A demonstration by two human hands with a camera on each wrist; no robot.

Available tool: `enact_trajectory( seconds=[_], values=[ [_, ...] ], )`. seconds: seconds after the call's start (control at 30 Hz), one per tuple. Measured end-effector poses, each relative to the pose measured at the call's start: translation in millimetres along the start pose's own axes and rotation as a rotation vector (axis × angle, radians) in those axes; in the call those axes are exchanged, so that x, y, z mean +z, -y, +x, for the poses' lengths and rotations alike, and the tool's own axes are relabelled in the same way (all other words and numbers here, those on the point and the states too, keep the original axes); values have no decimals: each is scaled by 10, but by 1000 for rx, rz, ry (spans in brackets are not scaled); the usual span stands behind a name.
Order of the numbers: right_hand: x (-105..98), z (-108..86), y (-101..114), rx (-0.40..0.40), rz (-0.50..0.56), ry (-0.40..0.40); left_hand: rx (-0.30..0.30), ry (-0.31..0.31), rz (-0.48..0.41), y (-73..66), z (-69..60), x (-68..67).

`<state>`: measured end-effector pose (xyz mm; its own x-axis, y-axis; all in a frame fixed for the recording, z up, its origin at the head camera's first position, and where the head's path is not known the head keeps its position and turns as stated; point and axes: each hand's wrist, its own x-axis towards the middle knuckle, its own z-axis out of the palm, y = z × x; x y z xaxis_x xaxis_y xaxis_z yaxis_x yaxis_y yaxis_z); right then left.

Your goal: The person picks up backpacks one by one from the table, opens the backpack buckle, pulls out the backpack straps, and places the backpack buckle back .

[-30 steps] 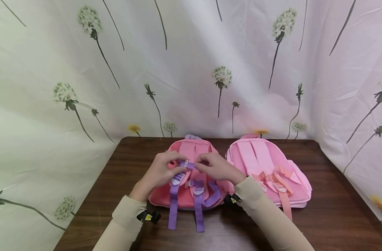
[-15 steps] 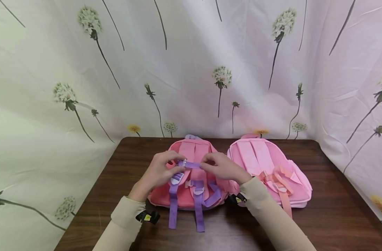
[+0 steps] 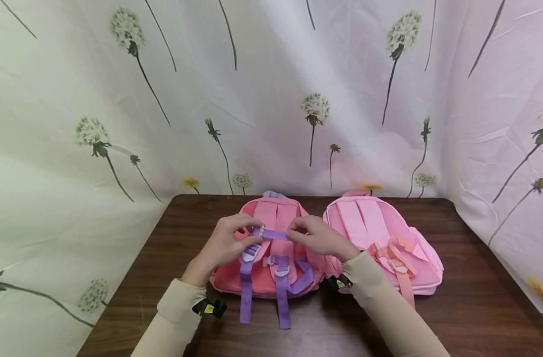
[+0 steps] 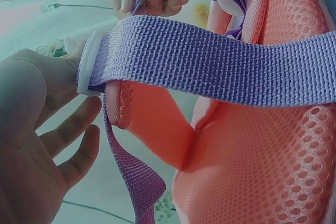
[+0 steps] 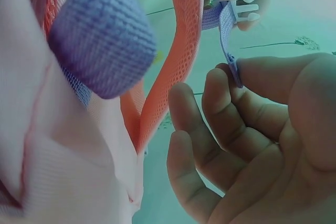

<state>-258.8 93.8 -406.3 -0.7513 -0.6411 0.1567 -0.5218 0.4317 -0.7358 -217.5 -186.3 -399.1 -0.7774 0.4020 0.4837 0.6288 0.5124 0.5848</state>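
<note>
A coral-pink backpack [image 3: 226, 280] lies back side up on the table, purple webbing hanging from its shoulder straps. Above it my left hand [image 3: 224, 240] pinches a white plastic buckle [image 3: 261, 231] between thumb and fingers; its prongs [image 5: 247, 9] show in the right wrist view. A purple strap [image 3: 275, 234] runs from that buckle to my right hand [image 3: 320, 238], which pinches the strap's end between thumb and forefinger. In the right wrist view, this end [image 5: 233, 72] looks folded. A broad stretch of purple webbing [image 4: 210, 61] crosses the left wrist view in front of the coral mesh.
A light pink backpack [image 3: 400, 223] with orange straps [image 3: 405, 287] lies close on the right. Both bags rest on a dark wooden table [image 3: 150, 277]. Behind stands a flower-print cloth [image 3: 271, 89]. Two purple strap ends [image 3: 246, 302] hang towards the table's front.
My right hand has moved a little to the right with the strap end, and more purple strap shows between the hands. The left hand has shifted slightly left with the buckle.
</note>
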Motion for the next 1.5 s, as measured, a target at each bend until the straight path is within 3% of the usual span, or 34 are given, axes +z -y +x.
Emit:
enact_trajectory(
  seconds=[0.37, 0.6, 1.1, 1.5],
  values=[
    [0, -19, -6, -5, 24, -16, -20, 9, 4, 34, -16, 10],
    [16, 6, 43, 2, 69, 24, -21, 11, -3, 27, -17, 10],
    [107, 106, 105, -62, 116, 63, 26, 8, -36, 21, 8, 51],
    [153, 144, 174, -73, 103, 38, 32, 1, -35, 5, 21, 58]
  ],
)
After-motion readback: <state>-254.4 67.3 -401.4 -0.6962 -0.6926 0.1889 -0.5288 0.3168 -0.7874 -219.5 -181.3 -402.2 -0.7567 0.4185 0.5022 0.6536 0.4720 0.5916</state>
